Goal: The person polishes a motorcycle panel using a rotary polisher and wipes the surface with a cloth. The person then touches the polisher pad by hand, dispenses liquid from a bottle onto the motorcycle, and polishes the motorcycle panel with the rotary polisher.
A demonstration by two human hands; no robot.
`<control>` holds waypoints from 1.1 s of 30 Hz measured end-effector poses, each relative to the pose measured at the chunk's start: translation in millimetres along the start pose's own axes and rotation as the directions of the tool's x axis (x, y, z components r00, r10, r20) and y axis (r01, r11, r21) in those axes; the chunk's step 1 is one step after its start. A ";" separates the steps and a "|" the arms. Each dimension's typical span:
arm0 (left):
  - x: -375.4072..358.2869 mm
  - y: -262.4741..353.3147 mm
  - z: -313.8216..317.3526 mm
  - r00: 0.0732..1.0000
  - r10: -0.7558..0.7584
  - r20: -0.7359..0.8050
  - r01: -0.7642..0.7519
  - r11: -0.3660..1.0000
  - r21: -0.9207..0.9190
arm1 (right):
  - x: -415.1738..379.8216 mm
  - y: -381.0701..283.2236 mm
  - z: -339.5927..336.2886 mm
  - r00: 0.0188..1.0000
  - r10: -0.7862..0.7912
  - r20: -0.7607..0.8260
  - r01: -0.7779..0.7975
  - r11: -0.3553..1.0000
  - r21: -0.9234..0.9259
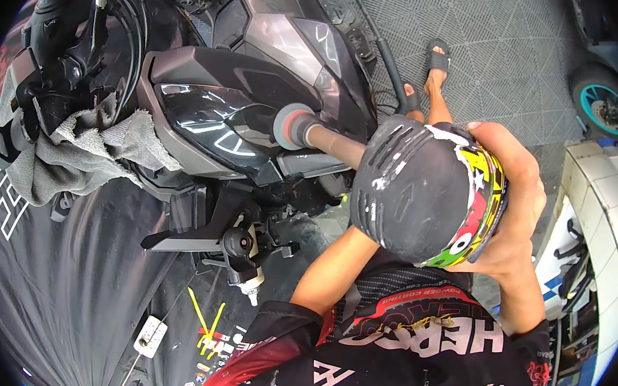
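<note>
My right hand [516,187] wraps round the back end of a black polisher [418,191] with bright stickers and worn, chipped casing. From its front a long shaft [334,146] leads to a small round pad [294,126], grey with a red layer. The pad sits against the glossy black body panel [213,124] of a motorbike. My left forearm [336,268] runs up behind the polisher, which hides that hand.
A grey cloth [102,148] drapes over the bike near the handlebar and cables. Below hang a black bracket [189,238] and a dark cover [85,270]. A white power strip [150,336] lies lower left. Another wheel [606,107] with a turquoise rim stands at upper right.
</note>
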State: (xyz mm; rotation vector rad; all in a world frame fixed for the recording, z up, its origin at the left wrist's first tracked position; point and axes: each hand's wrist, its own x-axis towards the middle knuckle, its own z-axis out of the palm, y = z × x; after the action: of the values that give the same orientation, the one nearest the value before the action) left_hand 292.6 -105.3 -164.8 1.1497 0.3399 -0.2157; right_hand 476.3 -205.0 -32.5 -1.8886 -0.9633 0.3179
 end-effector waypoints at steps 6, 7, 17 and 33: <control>22.0 -9.9 9.0 0.999 0.042 0.028 -0.043 0.999 0.018 | -12.3 10.9 1.6 0.997 0.080 0.016 -0.081 0.995 0.052; 27.3 -11.0 10.8 0.998 0.049 0.032 -0.050 0.999 0.021 | -15.1 12.5 2.2 0.996 0.088 0.017 -0.089 0.994 0.056; 30.6 -17.6 23.1 0.996 0.052 0.073 -0.055 0.998 0.043 | -37.5 25.1 5.6 0.987 0.163 0.009 -0.163 0.982 0.096; -5.9 -19.1 34.6 0.984 -0.019 0.179 0.018 1.000 0.003 | -91.8 15.8 20.7 0.923 0.384 -0.023 -0.377 0.915 0.143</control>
State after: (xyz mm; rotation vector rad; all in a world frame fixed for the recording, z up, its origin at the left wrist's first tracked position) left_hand 286.0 -144.7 -166.2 1.1194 0.1916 -0.3333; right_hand 411.9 -262.9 -72.5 -1.9400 -0.5174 0.5495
